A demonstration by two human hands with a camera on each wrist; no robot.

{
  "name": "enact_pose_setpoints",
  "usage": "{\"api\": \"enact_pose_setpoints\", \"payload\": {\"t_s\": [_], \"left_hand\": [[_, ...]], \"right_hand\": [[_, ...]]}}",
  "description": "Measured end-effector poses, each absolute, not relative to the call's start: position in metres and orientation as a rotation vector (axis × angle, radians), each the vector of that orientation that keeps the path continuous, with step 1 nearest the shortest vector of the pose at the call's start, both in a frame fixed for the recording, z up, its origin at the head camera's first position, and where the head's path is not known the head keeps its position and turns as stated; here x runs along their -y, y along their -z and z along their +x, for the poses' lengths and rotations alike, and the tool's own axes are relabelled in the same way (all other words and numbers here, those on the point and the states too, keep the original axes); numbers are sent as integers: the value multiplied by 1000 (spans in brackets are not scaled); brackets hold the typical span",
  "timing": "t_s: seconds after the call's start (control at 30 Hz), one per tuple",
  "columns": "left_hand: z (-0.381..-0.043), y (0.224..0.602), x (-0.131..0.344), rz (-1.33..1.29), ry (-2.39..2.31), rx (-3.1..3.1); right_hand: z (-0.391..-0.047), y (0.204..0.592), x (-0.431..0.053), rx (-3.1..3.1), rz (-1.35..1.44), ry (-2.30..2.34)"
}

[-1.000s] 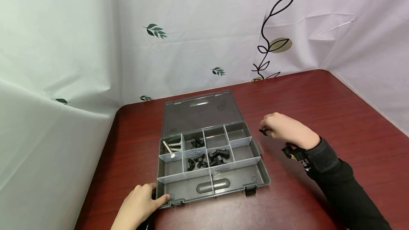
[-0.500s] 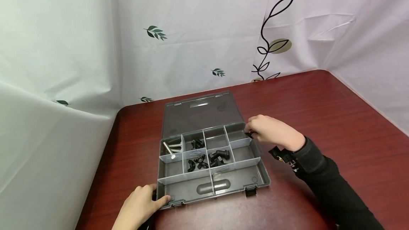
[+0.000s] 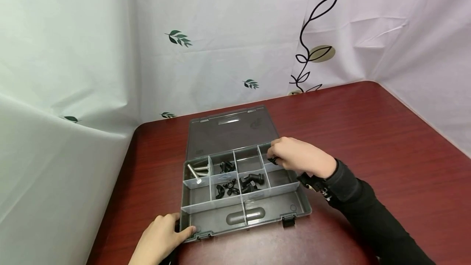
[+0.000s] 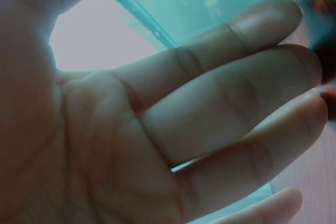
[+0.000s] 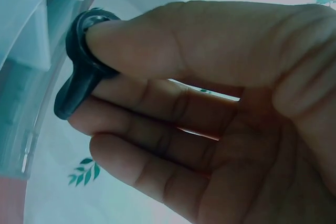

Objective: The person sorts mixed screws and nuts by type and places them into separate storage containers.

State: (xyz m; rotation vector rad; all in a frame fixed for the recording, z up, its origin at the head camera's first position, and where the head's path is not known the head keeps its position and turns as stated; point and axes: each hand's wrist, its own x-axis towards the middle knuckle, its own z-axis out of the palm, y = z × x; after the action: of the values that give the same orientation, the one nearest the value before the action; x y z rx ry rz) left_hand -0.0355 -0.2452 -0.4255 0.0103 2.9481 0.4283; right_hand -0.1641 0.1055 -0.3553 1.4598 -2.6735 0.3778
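Note:
A grey see-through parts organizer box (image 3: 277, 205) lies with its lid (image 3: 229, 132) folded back on the table. At its front left corner my left hand (image 3: 160, 236) holds the box, thumb over the rim and fingers along the outer side. My right hand (image 3: 296, 154) is over the back right compartment, pinching a black wing nut (image 5: 81, 77) between thumb and fingers. The thumb covers part of that nut in the right wrist view. Black wing nuts (image 3: 220, 192), black elbow-shaped fittings (image 3: 254, 178), other small black parts (image 3: 227, 166) and silver metal pins (image 3: 193, 170) occupy separate compartments.
The dark red table (image 3: 349, 117) extends past the box on both sides. A white leaf-print curtain (image 3: 220, 44) hangs behind and beside it. A black latch (image 3: 288, 220) sticks out from the box's front edge.
My right hand has moved left with the wing nut, from beside the box to above its back right compartment. The left hand has stayed at the corner.

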Motion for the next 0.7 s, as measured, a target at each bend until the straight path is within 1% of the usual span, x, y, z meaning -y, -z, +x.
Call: {"api": "enact_pose_setpoints", "payload": {"t_s": [0.7], "left_hand": [[-35, 426, 246, 33, -428, -2968]], "right_hand": [[-150, 350, -45, 2597, 1648, -331]]}}
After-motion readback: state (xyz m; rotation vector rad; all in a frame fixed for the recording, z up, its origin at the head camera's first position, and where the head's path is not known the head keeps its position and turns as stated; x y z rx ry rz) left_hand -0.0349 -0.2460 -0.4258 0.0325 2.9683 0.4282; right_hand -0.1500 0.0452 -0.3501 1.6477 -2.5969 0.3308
